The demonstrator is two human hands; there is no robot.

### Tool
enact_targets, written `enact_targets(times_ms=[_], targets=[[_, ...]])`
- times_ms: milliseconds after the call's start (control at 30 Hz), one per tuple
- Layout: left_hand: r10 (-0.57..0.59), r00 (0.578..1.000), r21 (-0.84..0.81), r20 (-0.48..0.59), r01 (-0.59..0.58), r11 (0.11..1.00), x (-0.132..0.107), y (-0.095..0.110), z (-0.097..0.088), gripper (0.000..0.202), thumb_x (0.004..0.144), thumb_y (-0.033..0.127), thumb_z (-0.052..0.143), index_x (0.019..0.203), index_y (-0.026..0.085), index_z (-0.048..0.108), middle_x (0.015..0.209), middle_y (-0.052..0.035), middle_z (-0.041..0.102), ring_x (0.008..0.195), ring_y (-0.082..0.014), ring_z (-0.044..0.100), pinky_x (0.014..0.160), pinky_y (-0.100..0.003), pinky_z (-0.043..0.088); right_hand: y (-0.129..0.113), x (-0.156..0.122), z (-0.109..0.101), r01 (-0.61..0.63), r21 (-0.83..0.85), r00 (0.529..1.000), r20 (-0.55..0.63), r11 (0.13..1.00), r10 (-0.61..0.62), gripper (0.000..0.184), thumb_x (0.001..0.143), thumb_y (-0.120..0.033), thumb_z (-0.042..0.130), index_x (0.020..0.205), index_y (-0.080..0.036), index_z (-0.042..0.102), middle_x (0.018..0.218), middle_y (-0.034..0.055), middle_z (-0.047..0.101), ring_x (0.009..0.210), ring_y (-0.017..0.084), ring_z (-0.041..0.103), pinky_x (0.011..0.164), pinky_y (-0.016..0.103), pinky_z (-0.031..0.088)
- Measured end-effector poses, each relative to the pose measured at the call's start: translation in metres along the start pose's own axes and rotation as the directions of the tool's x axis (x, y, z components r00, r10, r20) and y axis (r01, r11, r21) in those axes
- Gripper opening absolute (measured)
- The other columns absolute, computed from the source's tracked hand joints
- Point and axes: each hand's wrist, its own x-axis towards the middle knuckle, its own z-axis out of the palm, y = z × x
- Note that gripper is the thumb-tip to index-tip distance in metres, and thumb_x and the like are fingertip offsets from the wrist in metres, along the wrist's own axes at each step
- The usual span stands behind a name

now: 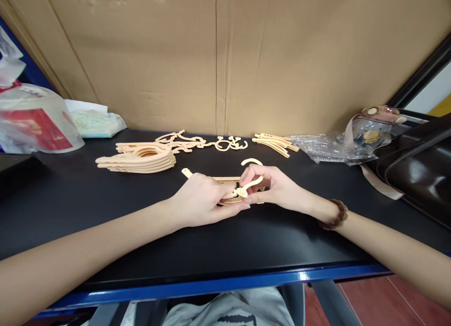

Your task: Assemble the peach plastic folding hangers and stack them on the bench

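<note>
Holding a partly hidden cream hanger piece [187,173] above the near middle of the counter [211,251], your left hand [201,197] has its grip closed around it, with one end jutting out past the knuckles on the far left. Your right hand [271,187] has its grip pinched on a curved cream hook piece [252,182], whose flat, rounded end meets the hanger piece between your fingertips; you cannot tell from here whether the two are locked together. Just beyond your right hand, another curved cream piece [251,161] shows, partly covered.

Farther off to the left, you have a neat stack of hanger arms [137,164], nested one on another. Beside it, toward the far middle, loose hook pieces [196,144] lie tangled, and to the right of those sits a small bundle of cream strips [276,142]. Crumpled clear wrap [319,147] touches the right end of that bundle, with a clear bottle [369,132] under a brown lid just past it.

At your far right stands a glossy black bag [423,164]; at your far left, a plastic-bagged tub [38,121] and a soft packet [97,121]. Brown cardboard [218,58] rises along the far edge.
</note>
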Motion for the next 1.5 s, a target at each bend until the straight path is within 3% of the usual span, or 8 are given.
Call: enact_targets(times_ms=[167,367,600,767,933,1133,1367,1500], targets=[[-0.002,1.0,-0.018,-0.025,0.002,1.0,0.001,0.002,-0.002,0.052,0.09,0.052,0.042,0.055,0.016,0.053,0.042,0.0039,0.046,0.035,-0.0072,0.04,0.041,-0.022,0.015,0.0,-0.001,0.002,0.034,0.027,0.999,0.01,0.999,-0.034,0.022,0.075,-0.025,0.074,0.086,-0.017,0.057,0.088,-0.0003,0.058,0.07,0.01,0.056,0.063,0.025,0.046],[-0.04,0.999,-0.124,-0.027,0.036,0.992,0.002,0.007,-0.009,0.036,0.091,0.047,0.045,0.09,0.018,0.066,0.043,0.0071,0.046,0.037,-0.0075,0.045,0.042,-0.019,0.021,-0.007,-0.003,0.004,-0.027,0.12,0.999,-0.028,0.992,0.031,0.026,0.074,-0.029,0.075,0.085,-0.018,0.055,0.08,-0.0018,0.056,0.059,0.008,0.05,0.051,0.021,0.039],[-0.01,0.999,-0.105,-0.045,0.005,0.994,0.001,0.005,-0.006,0.045,0.091,0.051,0.039,0.078,0.016,0.065,0.044,0.0059,0.046,0.038,-0.0076,0.043,0.042,-0.021,0.021,-0.01,-0.003,0.006,0.029,-0.008,1.0,0.005,1.0,-0.029,0.022,0.077,-0.025,0.072,0.088,-0.018,0.055,0.092,0.0012,0.055,0.076,0.011,0.054,0.064,0.024,0.045],[-0.005,0.999,-0.127,-0.05,-0.002,0.992,0.001,0.005,-0.008,0.051,0.091,0.058,0.037,0.076,0.016,0.062,0.052,0.0038,0.055,0.044,-0.0083,0.05,0.044,-0.021,0.024,-0.013,-0.005,0.006,0.049,-0.042,0.997,0.06,0.998,-0.047,0.02,0.081,-0.027,0.069,0.094,-0.019,0.055,0.099,0.002,0.052,0.079,0.011,0.051,0.067,0.024,0.044],[0.004,1.0,-0.16,-0.017,-0.006,0.987,0.002,0.007,-0.012,0.045,0.092,0.053,0.04,0.077,0.018,0.063,0.05,0.0048,0.054,0.043,-0.0081,0.049,0.045,-0.021,0.026,-0.01,-0.004,0.008,0.056,-0.137,0.995,0.084,0.989,-0.045,0.021,0.082,-0.03,0.069,0.083,-0.018,0.053,0.084,-0.002,0.05,0.068,0.009,0.044,0.058,0.021,0.036],[0.034,0.999,-0.19,-0.002,-0.033,0.981,0.003,0.009,-0.011,0.035,0.091,0.047,0.045,0.083,0.02,0.066,0.051,0.0049,0.056,0.043,-0.0087,0.049,0.046,-0.021,0.028,-0.009,-0.004,0.011,0.183,-0.265,0.977,0.159,0.947,-0.144,0.024,0.087,-0.037,0.062,0.076,-0.019,0.052,0.071,-0.0043,0.045,0.062,0.009,0.036,0.055,0.022,0.03],[0.054,0.998,-0.096,-0.036,-0.057,0.994,0.004,0.005,-0.013,0.042,0.091,0.041,0.046,0.056,0.017,0.05,0.043,0.0052,0.044,0.037,-0.007,0.038,0.042,-0.022,0.021,-0.007,-0.003,0.007,0.1,-0.298,0.994,0.061,0.949,-0.086,0.041,0.074,-0.042,0.075,0.067,-0.018,0.042,0.066,-0.0062,0.039,0.058,0.007,0.032,0.051,0.021,0.027],[0.059,0.998,-0.09,-0.03,-0.061,0.994,0.004,0.001,-0.011,0.051,0.095,0.046,0.039,0.056,0.016,0.051,0.042,0.0048,0.043,0.036,-0.0068,0.037,0.042,-0.021,0.019,-0.007,-0.004,0.007,0.046,-0.22,0.999,0.035,0.974,-0.039,0.028,0.079,-0.038,0.07,0.081,-0.018,0.051,0.075,-0.0038,0.051,0.063,0.009,0.044,0.055,0.021,0.034]])
